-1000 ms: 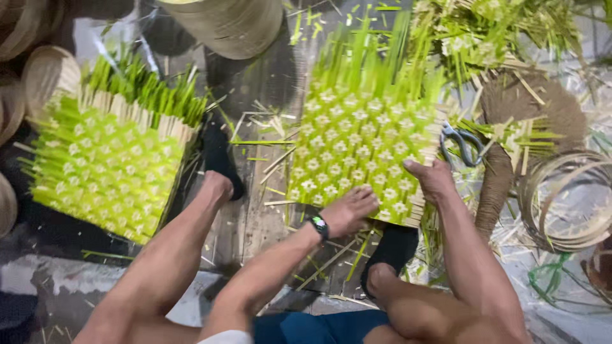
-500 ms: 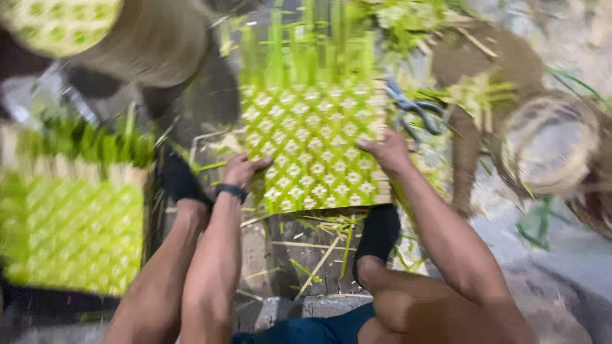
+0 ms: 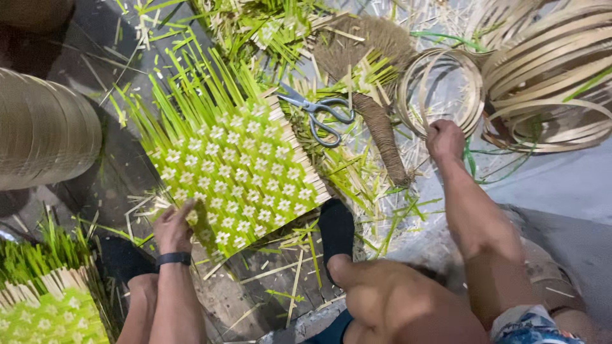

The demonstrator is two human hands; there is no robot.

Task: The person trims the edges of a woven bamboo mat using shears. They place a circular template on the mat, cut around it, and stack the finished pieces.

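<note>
1. Nearest the camera: bare knees and forearms, feet in black socks (image 3: 336, 232) planted on the dark plank floor (image 3: 115, 172), one sock just below the woven mat's lower right corner.
2. Left hand (image 3: 173, 228), black wristband (image 3: 173, 258) on its wrist, pressed on the lower left edge of the green-and-white woven mat (image 3: 239, 175); grip flat, fingers spread on the weave, closed around nothing.
3. Woven mat lying flat on the floor between the feet, tilted, star-like pale pattern across it, loose green strips (image 3: 185, 95) fanning out from its upper left side.
4. Down-left of the mat, at the picture's corner: a second woven piece (image 3: 48, 315) of the same pattern, green ends standing up above it.
5. Left of the mat: a stack of pale round bamboo rims (image 3: 44, 137).
6. Just beyond the mat's upper right corner: grey-handled scissors (image 3: 315, 111) lying on green scraps, blades toward the mat.
7. Right of the scissors: a brown fibre hand broom (image 3: 382, 137), handle pointing toward the camera.
8. Well right of the mat: right hand (image 3: 445, 139) stretched out, grip curled shut on the near edge of a coiled bamboo strip hoop (image 3: 440, 89).
9. Farther right of that hoop: a pile of bamboo hoops (image 3: 554, 70), overlapping one another.
</note>
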